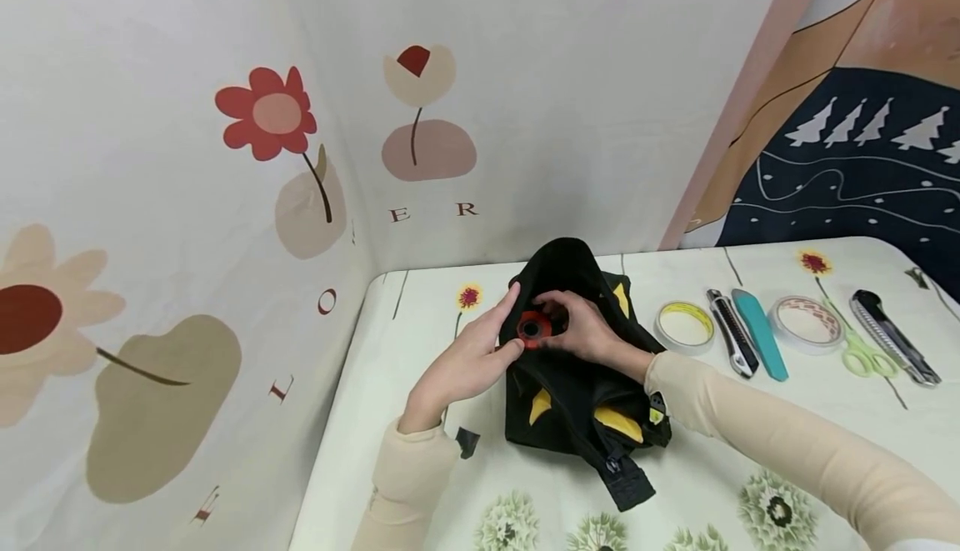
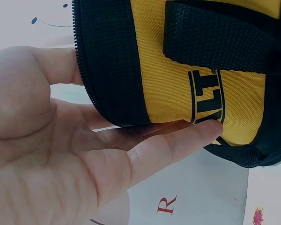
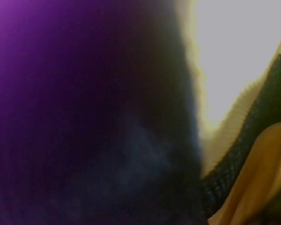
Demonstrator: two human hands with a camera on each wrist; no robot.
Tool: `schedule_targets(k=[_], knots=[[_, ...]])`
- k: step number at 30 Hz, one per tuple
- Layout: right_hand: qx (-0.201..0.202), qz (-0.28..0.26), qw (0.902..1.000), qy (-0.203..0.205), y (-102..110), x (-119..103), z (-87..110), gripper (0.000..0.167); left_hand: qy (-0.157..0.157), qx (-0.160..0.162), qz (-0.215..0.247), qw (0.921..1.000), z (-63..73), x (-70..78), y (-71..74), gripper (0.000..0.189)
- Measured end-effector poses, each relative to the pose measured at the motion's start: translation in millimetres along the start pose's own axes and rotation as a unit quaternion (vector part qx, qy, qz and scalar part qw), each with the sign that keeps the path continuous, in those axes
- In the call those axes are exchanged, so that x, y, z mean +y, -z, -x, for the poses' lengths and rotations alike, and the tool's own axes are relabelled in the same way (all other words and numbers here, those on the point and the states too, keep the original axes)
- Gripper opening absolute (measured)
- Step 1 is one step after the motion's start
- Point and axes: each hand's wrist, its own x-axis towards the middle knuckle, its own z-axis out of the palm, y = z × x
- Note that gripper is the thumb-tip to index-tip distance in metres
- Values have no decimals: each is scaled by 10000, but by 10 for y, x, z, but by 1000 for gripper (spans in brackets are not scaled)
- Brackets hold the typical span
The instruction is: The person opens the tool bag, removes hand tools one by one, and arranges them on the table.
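A black and yellow tool bag [image 1: 555, 401] lies on the table with its zipped mouth spread wide. My left hand [image 1: 476, 351] holds the left edge of that mouth, thumb at the opening and fingers along the outside. In the left wrist view, those fingers stretch over the yellow side of the bag [image 2: 164, 98], below a black webbing strap. Inside the opening, my right hand [image 1: 585, 330] pinches a red tape roll [image 1: 534, 343] with a dark centre. A dark, blurred surface fills most of the right wrist view.
To the bag's right lie a yellow-lined tape roll [image 1: 684, 343], a cutter knife [image 1: 731, 330], a teal cutter [image 1: 759, 334], a clear tape roll [image 1: 806, 338], green-handled scissors [image 1: 855, 359] and a black cutter [image 1: 896, 338]. A printed cloth wall [image 1: 525, 159] stands behind.
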Motion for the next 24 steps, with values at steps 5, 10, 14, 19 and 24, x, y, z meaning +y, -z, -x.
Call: schedule_targets(k=[5, 10, 14, 19, 24], knots=[[-21, 143, 9999, -2, -38, 46, -7, 70, -55, 34, 3, 10000, 3, -6, -11, 80], [-201, 159, 9996, 103, -60, 88, -8, 77, -69, 22, 35, 10000, 1, 0, -10, 79], [-408, 236, 9986, 233, -74, 105, -17, 82, -55, -4, 13, 10000, 2, 12, -6, 80], [-718, 398, 9966, -35, -90, 92, -35, 89, -28, 7, 4, 10000, 6, 11, 2, 80], [-866, 542, 9943, -318, -104, 89, -28, 90, -26, 38, 31, 10000, 10, 0, 1, 80]])
